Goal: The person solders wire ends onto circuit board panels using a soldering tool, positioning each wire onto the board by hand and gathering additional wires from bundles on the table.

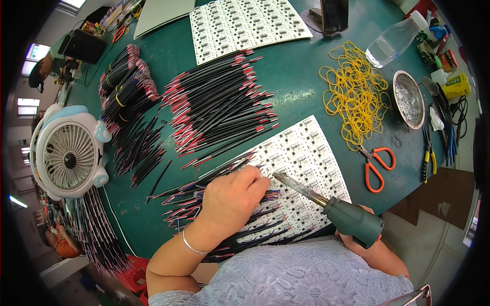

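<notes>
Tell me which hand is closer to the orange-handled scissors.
Right. The right hand grips the green soldering iron below the orange-handled scissors, slightly to their left. The left hand rests on wires over the white circuit panel, farther to their left.

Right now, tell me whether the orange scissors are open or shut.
Open: the orange scissors lie flat on the green table, handle loops spread apart.

circuit panels (pixel 306 158): 2 | fan (pixel 69 153): 1 | scissors (pixel 376 166): 1 | bottle (pixel 395 38): 1
</notes>
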The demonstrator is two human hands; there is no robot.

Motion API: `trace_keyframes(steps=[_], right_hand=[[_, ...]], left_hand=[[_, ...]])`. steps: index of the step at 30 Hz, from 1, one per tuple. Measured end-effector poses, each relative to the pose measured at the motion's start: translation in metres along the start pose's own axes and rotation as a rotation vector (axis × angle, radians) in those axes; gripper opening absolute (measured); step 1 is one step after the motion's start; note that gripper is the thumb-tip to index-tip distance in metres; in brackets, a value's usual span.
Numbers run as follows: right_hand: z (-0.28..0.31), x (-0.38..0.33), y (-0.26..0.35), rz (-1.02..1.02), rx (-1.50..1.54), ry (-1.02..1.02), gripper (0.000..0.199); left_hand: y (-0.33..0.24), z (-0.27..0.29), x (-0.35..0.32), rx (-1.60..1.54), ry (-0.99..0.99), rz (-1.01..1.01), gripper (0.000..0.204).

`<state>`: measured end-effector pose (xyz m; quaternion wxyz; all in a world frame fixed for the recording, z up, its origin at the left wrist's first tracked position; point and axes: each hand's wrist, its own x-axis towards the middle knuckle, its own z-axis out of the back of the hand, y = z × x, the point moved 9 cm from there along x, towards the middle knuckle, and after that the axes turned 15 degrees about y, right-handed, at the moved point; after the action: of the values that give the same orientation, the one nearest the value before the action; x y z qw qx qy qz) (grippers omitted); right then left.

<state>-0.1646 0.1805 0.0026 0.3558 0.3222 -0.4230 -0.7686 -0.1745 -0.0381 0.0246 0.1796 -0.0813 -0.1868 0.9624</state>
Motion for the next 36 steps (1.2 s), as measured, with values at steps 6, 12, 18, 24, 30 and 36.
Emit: trace_keyframes(steps=[6, 12, 18, 24, 30, 36], right_hand=[[0.008, 0.008, 0.013, 0.031, -0.034, -0.039, 0.021], [0.004, -0.020, -0.016, -0.043, 0.562, -0.206, 0.052], [0.075, -0.065, 0.011, 0.246, 0.398, -0.753, 0.053], [0.085, -0.101, 0.024, 0.340, 0.384, -0.856, 0.048], [0.056, -0.127, 0.009, 0.312, 0.381, -0.787, 0.050], [0.040, -0.129, -0.019, 0.273, 0.482, -0.761, 0.050]], left_hand=[[-0.001, 0.001, -0.001, -0.013, 0.010, 0.010, 0.020], [-0.004, 0.002, -0.010, -0.002, -0.062, -0.020, 0.019], [0.025, 0.084, -0.109, -0.285, -0.856, 0.097, 0.015], [0.119, 0.055, -0.255, -0.828, -1.338, 0.398, 0.024], [0.097, 0.042, -0.267, -0.708, -1.346, 0.374, 0.030], [0.120, 0.033, -0.268, -0.791, -1.402, 0.414, 0.017]])
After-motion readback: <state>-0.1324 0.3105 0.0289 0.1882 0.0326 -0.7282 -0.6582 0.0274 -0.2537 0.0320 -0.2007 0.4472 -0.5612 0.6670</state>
